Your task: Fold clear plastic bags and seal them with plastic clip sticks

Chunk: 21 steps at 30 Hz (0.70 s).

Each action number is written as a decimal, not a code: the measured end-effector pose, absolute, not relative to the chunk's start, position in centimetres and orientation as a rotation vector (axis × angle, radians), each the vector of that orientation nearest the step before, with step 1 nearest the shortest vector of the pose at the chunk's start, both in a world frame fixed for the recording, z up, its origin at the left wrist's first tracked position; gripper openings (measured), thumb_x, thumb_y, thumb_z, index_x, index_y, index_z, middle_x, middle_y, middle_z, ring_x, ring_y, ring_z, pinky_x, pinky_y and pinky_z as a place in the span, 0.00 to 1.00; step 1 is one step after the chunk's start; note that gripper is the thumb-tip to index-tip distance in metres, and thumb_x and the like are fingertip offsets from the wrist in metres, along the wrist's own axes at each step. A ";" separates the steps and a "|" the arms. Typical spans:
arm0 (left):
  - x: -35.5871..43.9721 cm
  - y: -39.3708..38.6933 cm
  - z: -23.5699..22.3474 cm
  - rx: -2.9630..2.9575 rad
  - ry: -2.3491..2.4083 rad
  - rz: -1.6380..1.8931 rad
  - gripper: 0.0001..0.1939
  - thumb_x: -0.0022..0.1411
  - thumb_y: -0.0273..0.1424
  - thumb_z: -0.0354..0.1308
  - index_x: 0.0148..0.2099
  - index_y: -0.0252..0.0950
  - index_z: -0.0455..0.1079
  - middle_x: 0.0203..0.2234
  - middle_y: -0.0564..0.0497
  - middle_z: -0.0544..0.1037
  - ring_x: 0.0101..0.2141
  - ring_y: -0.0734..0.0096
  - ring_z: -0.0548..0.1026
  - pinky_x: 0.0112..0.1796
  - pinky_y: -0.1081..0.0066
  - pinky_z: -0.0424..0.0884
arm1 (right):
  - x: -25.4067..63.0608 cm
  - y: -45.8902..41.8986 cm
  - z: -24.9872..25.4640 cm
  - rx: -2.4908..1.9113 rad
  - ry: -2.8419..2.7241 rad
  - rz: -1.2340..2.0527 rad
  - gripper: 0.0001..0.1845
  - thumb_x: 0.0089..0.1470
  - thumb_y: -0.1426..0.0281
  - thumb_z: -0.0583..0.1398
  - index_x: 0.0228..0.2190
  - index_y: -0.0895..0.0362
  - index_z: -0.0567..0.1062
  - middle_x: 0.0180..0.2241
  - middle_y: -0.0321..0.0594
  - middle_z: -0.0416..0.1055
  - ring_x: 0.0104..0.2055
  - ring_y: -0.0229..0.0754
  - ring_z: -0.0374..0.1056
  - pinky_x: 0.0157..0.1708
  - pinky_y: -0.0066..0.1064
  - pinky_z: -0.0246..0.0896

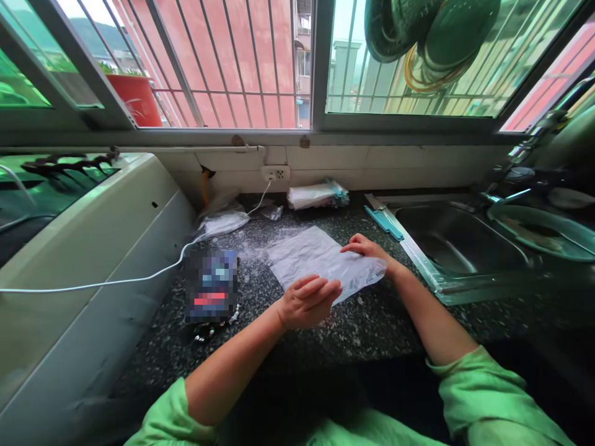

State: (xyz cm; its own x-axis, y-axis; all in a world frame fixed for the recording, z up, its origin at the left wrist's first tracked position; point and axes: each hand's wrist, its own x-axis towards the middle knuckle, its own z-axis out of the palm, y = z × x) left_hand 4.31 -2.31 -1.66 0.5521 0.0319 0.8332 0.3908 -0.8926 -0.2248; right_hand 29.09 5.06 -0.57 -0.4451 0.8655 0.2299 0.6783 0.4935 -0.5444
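Note:
A thin, clear plastic bag (309, 254) lies flat and slightly creased on the dark speckled counter, its near right end lifted and puffed out. My left hand (311, 301) is closed on the near edge of the bag, fingers side by side and thumb hidden. At the bag's right side, my right hand (367, 248) grips it, with the index finger stretched along the film. What is under the right palm cannot be seen.
Left of the bag is a pixelated, phone-like item (211, 285) with beads. A white cable (153, 277) runs to a wall socket (275, 173). Behind lie a stack of bags (316, 194) and crumpled plastic (225, 222). A blue-green strip (383, 222) lies by the sink (437, 288).

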 end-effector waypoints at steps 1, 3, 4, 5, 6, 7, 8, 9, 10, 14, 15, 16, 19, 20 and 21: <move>4.2 -2.3 -1.5 -2.438 -0.350 -1.285 0.19 0.57 0.27 0.53 0.52 0.39 0.65 0.39 0.52 0.78 0.41 0.72 0.71 0.48 0.71 0.65 | 29.0 4.8 -0.3 -1.236 -2.278 0.509 0.12 0.42 0.72 0.62 0.32 0.52 0.78 0.33 0.35 0.62 0.33 0.36 0.61 0.35 0.27 0.57; 4.1 -2.1 -1.5 -2.528 -0.403 -1.361 0.19 0.58 0.34 0.53 0.53 0.40 0.64 0.42 0.49 0.77 0.43 0.68 0.70 0.47 0.67 0.66 | 28.9 4.5 0.0 -1.163 -2.276 0.525 0.05 0.43 0.71 0.61 0.26 0.54 0.78 0.33 0.36 0.62 0.34 0.37 0.62 0.36 0.28 0.58; 3.9 -1.8 -1.5 -2.574 -0.460 -1.459 0.20 0.59 0.39 0.51 0.53 0.40 0.63 0.44 0.47 0.75 0.44 0.66 0.70 0.45 0.65 0.67 | 29.0 4.5 0.0 -1.132 -2.254 0.549 0.04 0.43 0.69 0.61 0.24 0.55 0.77 0.32 0.37 0.63 0.35 0.37 0.62 0.37 0.29 0.59; 3.7 -1.3 -1.6 -2.613 -0.548 -1.608 0.22 0.60 0.43 0.48 0.54 0.41 0.62 0.45 0.45 0.74 0.44 0.65 0.70 0.44 0.64 0.68 | 29.0 4.5 0.0 -1.108 -2.216 0.577 0.05 0.43 0.68 0.61 0.22 0.56 0.76 0.32 0.38 0.64 0.35 0.38 0.62 0.38 0.30 0.59; 3.5 -0.8 -1.7 -2.642 -0.669 -1.792 0.25 0.60 0.46 0.46 0.55 0.40 0.60 0.45 0.43 0.73 0.43 0.64 0.71 0.42 0.63 0.69 | 29.1 4.7 0.0 -1.097 -2.165 0.607 0.07 0.43 0.66 0.62 0.21 0.57 0.75 0.31 0.39 0.65 0.35 0.39 0.63 0.38 0.32 0.60; 3.1 -0.1 -1.9 -2.662 -0.811 -1.998 0.27 0.60 0.48 0.42 0.56 0.40 0.58 0.45 0.42 0.73 0.42 0.64 0.72 0.40 0.63 0.70 | 29.3 4.8 -0.1 -1.102 -2.097 0.631 0.10 0.43 0.63 0.62 0.20 0.57 0.75 0.30 0.39 0.66 0.35 0.39 0.63 0.39 0.33 0.60; 2.7 0.7 -2.1 -2.671 -0.993 -2.197 0.30 0.60 0.51 0.40 0.58 0.39 0.54 0.43 0.42 0.74 0.39 0.65 0.72 0.38 0.63 0.70 | 29.5 5.0 -0.2 -1.124 -2.020 0.656 0.12 0.42 0.61 0.62 0.20 0.57 0.74 0.29 0.39 0.67 0.34 0.40 0.63 0.39 0.34 0.60; 2.3 1.5 -2.3 -2.709 -1.154 -2.322 0.33 0.59 0.53 0.38 0.59 0.39 0.53 0.39 0.43 0.75 0.36 0.66 0.73 0.36 0.63 0.70 | 29.7 5.2 -0.3 -1.157 -1.937 0.679 0.14 0.41 0.58 0.62 0.19 0.57 0.73 0.28 0.39 0.68 0.33 0.40 0.63 0.37 0.34 0.60; 1.8 2.3 -2.5 -2.808 -1.290 -2.375 0.35 0.58 0.56 0.36 0.58 0.38 0.56 0.37 0.43 0.76 0.34 0.66 0.73 0.36 0.63 0.70 | 29.8 5.3 -0.3 -1.195 -1.852 0.703 0.16 0.39 0.56 0.63 0.18 0.57 0.72 0.26 0.38 0.68 0.30 0.39 0.63 0.35 0.33 0.60; 0.7 4.0 -3.1 -3.234 -1.534 -2.244 0.43 0.47 0.64 0.42 0.50 0.35 0.66 0.41 0.40 0.76 0.42 0.57 0.73 0.42 0.60 0.68 | 29.9 5.1 -0.1 -1.285 -1.607 0.768 0.20 0.37 0.53 0.63 0.17 0.57 0.70 0.19 0.34 0.64 0.23 0.35 0.58 0.25 0.29 0.57; 0.7 4.0 -3.2 -3.285 -1.566 -2.175 0.44 0.43 0.64 0.47 0.51 0.35 0.67 0.43 0.41 0.76 0.44 0.55 0.72 0.44 0.60 0.67 | 29.7 4.9 0.1 -1.280 -1.577 0.772 0.20 0.37 0.53 0.63 0.17 0.57 0.69 0.18 0.33 0.64 0.22 0.34 0.58 0.25 0.29 0.56; 0.9 3.8 -3.2 -3.293 -1.610 -2.110 0.45 0.38 0.63 0.53 0.51 0.35 0.67 0.44 0.42 0.75 0.46 0.54 0.71 0.46 0.61 0.66 | 29.6 4.8 0.2 -1.270 -1.556 0.770 0.20 0.37 0.53 0.63 0.17 0.57 0.69 0.18 0.32 0.63 0.22 0.34 0.57 0.26 0.29 0.56; 1.8 3.2 -3.4 -3.102 -1.826 -1.993 0.39 0.34 0.54 0.64 0.46 0.35 0.71 0.45 0.44 0.76 0.47 0.56 0.70 0.49 0.62 0.63 | 29.3 4.7 0.5 -1.245 -1.512 0.770 0.21 0.36 0.52 0.64 0.17 0.57 0.68 0.18 0.32 0.63 0.23 0.33 0.57 0.27 0.29 0.57; 2.1 3.1 -3.4 -3.022 -1.913 -1.981 0.33 0.36 0.52 0.64 0.42 0.35 0.73 0.41 0.45 0.77 0.44 0.58 0.72 0.48 0.63 0.64 | 29.2 4.8 0.5 -1.245 -1.505 0.779 0.21 0.35 0.52 0.64 0.17 0.57 0.68 0.18 0.32 0.63 0.23 0.33 0.57 0.28 0.29 0.56; 2.3 3.1 -3.5 -2.950 -2.000 -1.990 0.28 0.39 0.52 0.63 0.37 0.34 0.74 0.36 0.46 0.79 0.40 0.60 0.74 0.46 0.64 0.66 | 29.2 4.9 0.5 -1.247 -1.509 0.797 0.21 0.35 0.52 0.64 0.17 0.57 0.68 0.19 0.32 0.63 0.23 0.33 0.57 0.28 0.29 0.56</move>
